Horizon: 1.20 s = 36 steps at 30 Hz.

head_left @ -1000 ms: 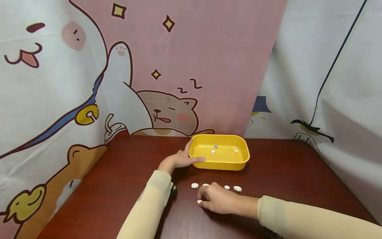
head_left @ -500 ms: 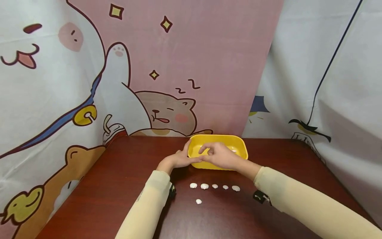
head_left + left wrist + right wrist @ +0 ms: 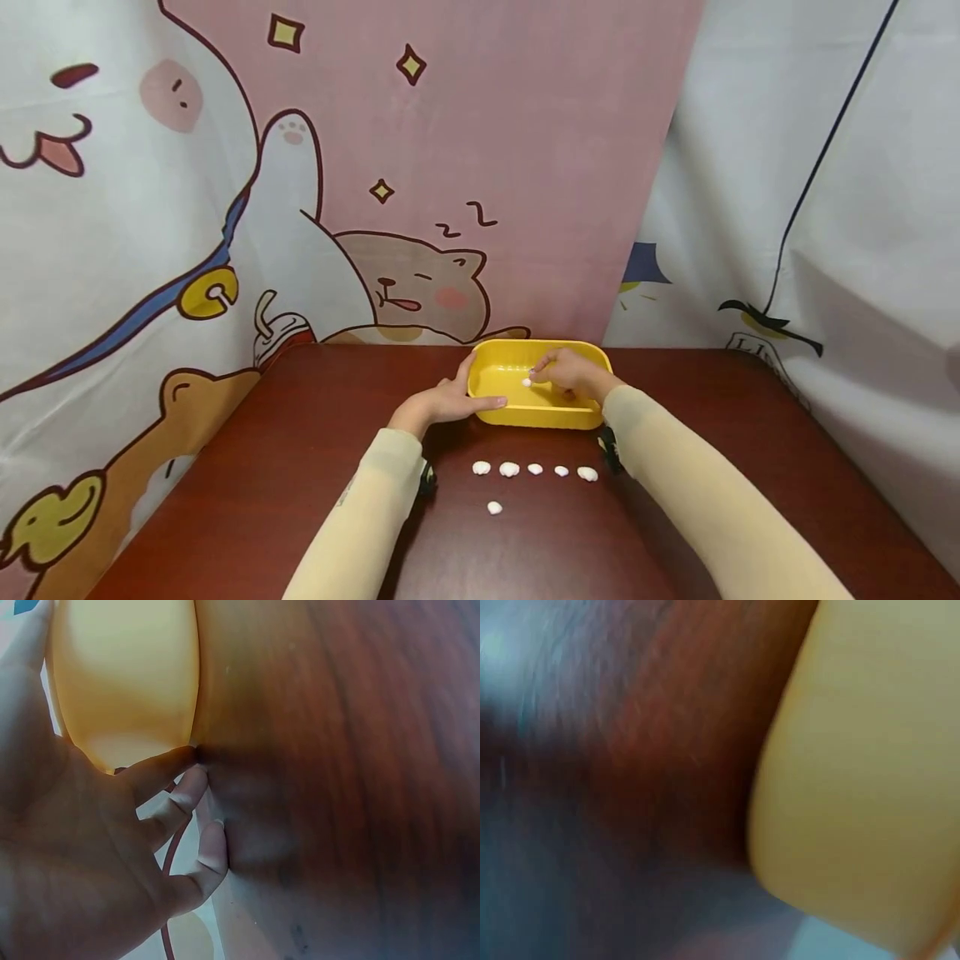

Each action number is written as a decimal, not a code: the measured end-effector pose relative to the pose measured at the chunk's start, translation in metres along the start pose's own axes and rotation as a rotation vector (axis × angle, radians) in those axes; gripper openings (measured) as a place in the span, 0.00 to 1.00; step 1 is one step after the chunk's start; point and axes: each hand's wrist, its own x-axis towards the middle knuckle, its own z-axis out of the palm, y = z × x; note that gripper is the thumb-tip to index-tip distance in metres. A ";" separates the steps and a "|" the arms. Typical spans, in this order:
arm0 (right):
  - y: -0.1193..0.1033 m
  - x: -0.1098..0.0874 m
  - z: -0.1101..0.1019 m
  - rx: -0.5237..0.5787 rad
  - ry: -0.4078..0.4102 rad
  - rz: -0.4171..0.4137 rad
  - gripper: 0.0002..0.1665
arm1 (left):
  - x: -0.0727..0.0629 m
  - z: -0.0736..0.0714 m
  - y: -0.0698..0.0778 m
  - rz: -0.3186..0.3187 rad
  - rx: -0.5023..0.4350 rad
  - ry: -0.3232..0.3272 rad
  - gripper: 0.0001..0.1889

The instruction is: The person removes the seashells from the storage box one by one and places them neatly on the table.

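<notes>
From the left edge of the glossy red-brown wooden table [image 3: 300,467], we see a broad stretch of tabletop running to the person's left hand [image 3: 446,402] at the near left corner of one yellow, round-cornered, plastic-looking tray [image 3: 536,417]. The thumb lies along the front rim and the fingers spread along the left outer wall, apart rather than clenched. The tray stands close to the table's back edge, roughly midway between the side edges. In front of it we count six small white seashells on the table: five in a side-by-side row [image 3: 535,469] with narrow gaps, and one lone shell [image 3: 494,507] nearer us, below the row's left end. Inside the tray we make out one white shell [image 3: 527,382] just beside the fingertips of the right hand [image 3: 572,372]; whether they are clamped on anything, we cannot tell. Past the tray, another broad stretch of tabletop reaches the table's right edge.
</notes>
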 end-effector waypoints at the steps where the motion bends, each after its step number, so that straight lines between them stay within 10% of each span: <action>1: 0.004 0.001 0.001 0.018 -0.007 0.014 0.21 | 0.000 0.001 -0.001 -0.002 0.001 -0.002 0.67; 36: 0.010 0.024 0.012 -0.154 0.028 -0.040 0.16 | -0.002 -0.002 -0.003 0.024 0.014 -0.005 0.67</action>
